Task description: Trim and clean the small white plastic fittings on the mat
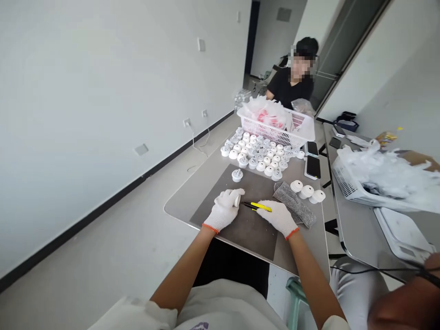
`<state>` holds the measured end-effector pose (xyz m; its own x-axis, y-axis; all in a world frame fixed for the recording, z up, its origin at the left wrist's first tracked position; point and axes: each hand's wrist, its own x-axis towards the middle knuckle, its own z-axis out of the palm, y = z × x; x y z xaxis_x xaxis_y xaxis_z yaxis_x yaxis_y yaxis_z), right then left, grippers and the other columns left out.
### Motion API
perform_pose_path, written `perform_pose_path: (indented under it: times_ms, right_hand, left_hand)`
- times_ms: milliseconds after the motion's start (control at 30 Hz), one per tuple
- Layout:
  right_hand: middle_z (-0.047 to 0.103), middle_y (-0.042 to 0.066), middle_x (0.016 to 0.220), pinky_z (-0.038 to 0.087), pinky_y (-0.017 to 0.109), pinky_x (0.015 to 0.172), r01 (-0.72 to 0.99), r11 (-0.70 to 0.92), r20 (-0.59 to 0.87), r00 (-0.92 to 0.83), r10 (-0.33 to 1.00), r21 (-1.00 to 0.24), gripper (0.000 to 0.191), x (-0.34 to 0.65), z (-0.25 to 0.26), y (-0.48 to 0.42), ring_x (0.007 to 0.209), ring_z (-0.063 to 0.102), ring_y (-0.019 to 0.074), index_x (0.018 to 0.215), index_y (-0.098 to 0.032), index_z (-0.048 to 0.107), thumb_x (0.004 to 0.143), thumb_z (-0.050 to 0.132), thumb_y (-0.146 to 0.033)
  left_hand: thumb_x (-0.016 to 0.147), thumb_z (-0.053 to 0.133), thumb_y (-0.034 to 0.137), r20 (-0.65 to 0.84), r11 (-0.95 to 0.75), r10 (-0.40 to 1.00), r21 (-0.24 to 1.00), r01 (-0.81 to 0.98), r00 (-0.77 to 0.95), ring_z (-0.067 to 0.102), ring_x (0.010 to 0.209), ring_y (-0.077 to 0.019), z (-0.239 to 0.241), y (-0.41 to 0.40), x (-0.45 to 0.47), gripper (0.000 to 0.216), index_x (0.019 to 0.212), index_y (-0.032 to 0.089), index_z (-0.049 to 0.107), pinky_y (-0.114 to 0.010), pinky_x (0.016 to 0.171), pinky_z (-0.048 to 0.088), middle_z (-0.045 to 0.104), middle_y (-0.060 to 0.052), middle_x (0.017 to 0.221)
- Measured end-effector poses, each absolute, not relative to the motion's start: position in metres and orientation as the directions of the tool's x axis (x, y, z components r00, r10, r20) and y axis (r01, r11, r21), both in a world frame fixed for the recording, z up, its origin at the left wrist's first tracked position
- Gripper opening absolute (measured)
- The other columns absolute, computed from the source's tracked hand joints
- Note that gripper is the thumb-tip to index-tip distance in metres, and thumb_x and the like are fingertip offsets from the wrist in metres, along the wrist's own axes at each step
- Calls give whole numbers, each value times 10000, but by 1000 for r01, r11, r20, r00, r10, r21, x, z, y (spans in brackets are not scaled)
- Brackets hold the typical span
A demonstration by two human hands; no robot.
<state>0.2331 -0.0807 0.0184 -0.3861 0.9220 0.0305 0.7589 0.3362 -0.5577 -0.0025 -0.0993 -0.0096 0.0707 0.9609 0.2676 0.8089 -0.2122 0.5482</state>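
Note:
My left hand (224, 207), in a white knitted glove with an orange cuff, is closed around a small white round plastic part (237, 200) held on its side. In my right hand (277, 216), gloved alike, sits a yellow and black utility knife (260, 206), its tip pointing left and close to the part. Both hands are over a dark grey mat (254, 233). A single white cap-like part (237, 175) stands just beyond my left hand. To the right of the knife lies a folded grey cloth (296, 205), with three white parts (305, 191) beside it.
Rows of similar white parts (261, 153) cover the table's far half, before a white basket (278, 133) of plastic bags. Two phones (312, 167) lie at the right edge. A person (292, 87) is behind the basket. Another table (357, 224) stands right, carrying a second basket (354, 188).

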Motion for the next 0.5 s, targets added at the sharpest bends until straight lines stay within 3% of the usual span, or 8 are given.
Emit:
perform_pose_path:
  times_ms: [100, 167, 233, 367, 500]
  right_hand:
    - [753, 3, 1003, 566, 291, 739, 689, 193, -66, -330, 942, -699, 304, 235, 23, -86, 774, 693, 161, 1115, -261, 758, 896, 619, -420]
    - [729, 6, 863, 497, 232, 528, 589, 32, -142, -247, 959, -807, 359, 235, 24, -91, 553, 589, 111, 1146, -233, 745, 885, 613, -442]
    - [690, 6, 786, 418, 202, 434, 479, -95, -180, -135, 974, -873, 409, 236, 23, -95, 472, 509, 85, 1170, -203, 733, 870, 621, -457]
    - [631, -4, 685, 400, 193, 416, 346, -189, -169, 87, 982, -919, 465, 238, 21, -93, 457, 492, 86, 1176, -166, 722, 839, 641, -475]
    - [669, 16, 719, 463, 212, 491, 374, -143, -41, 269, 962, -916, 512, 236, 15, -85, 506, 536, 101, 1193, -151, 713, 827, 647, -502]
  left_hand:
    - [835, 524, 101, 280, -224, 957, 541, 810, 78, 623, 1093, -260, -12, -99, -6, 444, 1235, 278, 603, -404, 933, 495, 667, -66, 1213]
    - [825, 546, 107, 231, -205, 969, 558, 804, 87, 630, 1128, -265, -7, -97, -9, 449, 1241, 272, 583, -410, 941, 495, 670, -69, 1232]
    - [822, 592, 149, 175, -170, 981, 596, 785, 80, 654, 1113, -263, 3, -91, -13, 435, 1238, 273, 556, -408, 930, 501, 676, -64, 1242]
    - [820, 703, 353, 212, -176, 976, 603, 778, 57, 703, 937, -258, 29, -64, -13, 401, 1178, 262, 545, -396, 856, 514, 710, -64, 1159]
    - [795, 746, 459, 274, -372, 926, 540, 755, 260, 671, 1055, -274, 35, -33, -1, 478, 1176, 231, 569, -408, 921, 512, 696, -90, 1170]
